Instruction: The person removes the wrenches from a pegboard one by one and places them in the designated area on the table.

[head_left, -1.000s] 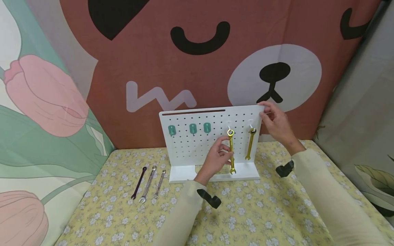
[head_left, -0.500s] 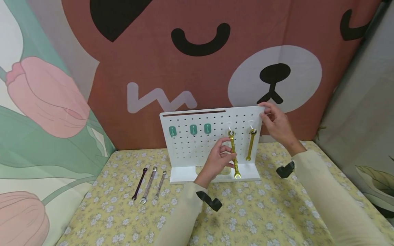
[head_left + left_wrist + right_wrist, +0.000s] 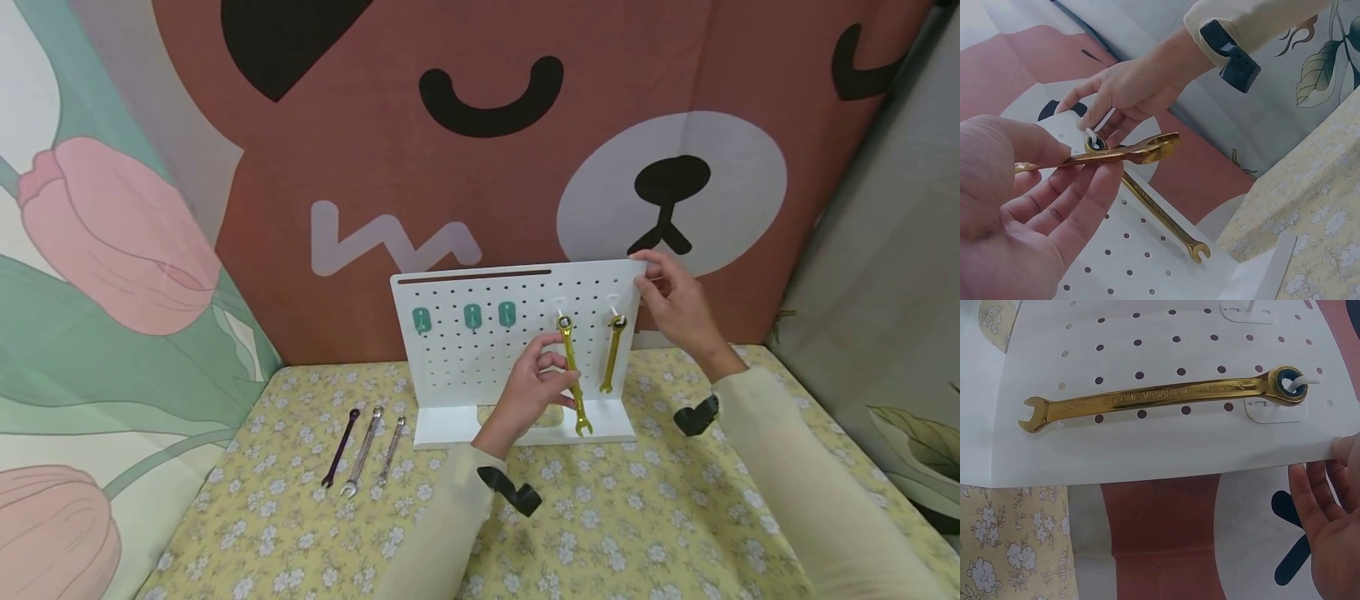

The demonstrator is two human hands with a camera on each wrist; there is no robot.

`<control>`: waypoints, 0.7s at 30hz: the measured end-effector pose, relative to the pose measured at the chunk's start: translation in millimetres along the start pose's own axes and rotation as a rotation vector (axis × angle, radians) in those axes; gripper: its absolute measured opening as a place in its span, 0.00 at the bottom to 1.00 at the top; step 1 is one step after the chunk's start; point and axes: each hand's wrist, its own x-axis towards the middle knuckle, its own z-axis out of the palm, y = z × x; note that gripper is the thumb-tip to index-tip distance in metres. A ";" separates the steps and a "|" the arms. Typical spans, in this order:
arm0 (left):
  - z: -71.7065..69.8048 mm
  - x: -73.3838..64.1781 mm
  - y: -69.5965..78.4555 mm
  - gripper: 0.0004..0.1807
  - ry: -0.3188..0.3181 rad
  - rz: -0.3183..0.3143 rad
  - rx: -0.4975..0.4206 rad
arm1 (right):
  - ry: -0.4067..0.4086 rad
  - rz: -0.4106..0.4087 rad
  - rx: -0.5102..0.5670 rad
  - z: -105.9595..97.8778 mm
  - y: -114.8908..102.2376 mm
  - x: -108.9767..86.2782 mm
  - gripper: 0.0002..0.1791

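OK, far left first: three loose wrenches (image 3: 363, 452) are lying on the flowered tabletop (image 3: 300, 533), well apart from my hands, so low risk there. Three green hooks (image 3: 472, 316) are sitting on the white pegboard (image 3: 465, 358), carrying no wrench. My left hand (image 3: 528, 383) is pinching one gold wrench (image 3: 571, 354) between thumb and fingers, ring end up at a white hook (image 3: 559, 305), open end slanting right. If the ring is only resting against the hook tip, loosening my pinch could be dropping it onto the board's base. Next right, the other gold wrench (image 3: 612, 354) is hanging by its ring; swinging mine sideways could be knocking it. My right hand (image 3: 675, 300) is gripping the board's upper right corner; uneven pulling there could be rocking the board and shifting both rings.

Unclear bits, same order: any markings on the loose wrenches are coming out too small to read. My left fingers are covering some shaft, and I'm not telling whether that ring is properly round its hook. My right fingertips are partly disappearing behind the board.
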 end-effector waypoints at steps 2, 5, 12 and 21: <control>0.1 0.6 -0.2 0.30 -0.004 0.003 -0.006 | 0.002 -0.002 0.001 -0.2 0.2 0.0 0.20; 0.2 0.6 0.6 0.31 -0.010 0.010 -0.007 | -0.001 0.000 0.002 -0.4 0.6 0.2 0.20; 0.0 -1.4 6.1 0.30 -0.038 0.018 -0.017 | 0.001 0.008 0.003 -0.2 0.5 1.3 0.20; -0.5 -6.0 12.7 0.29 -0.068 0.028 0.012 | -0.002 0.015 0.010 -0.7 -1.0 0.6 0.20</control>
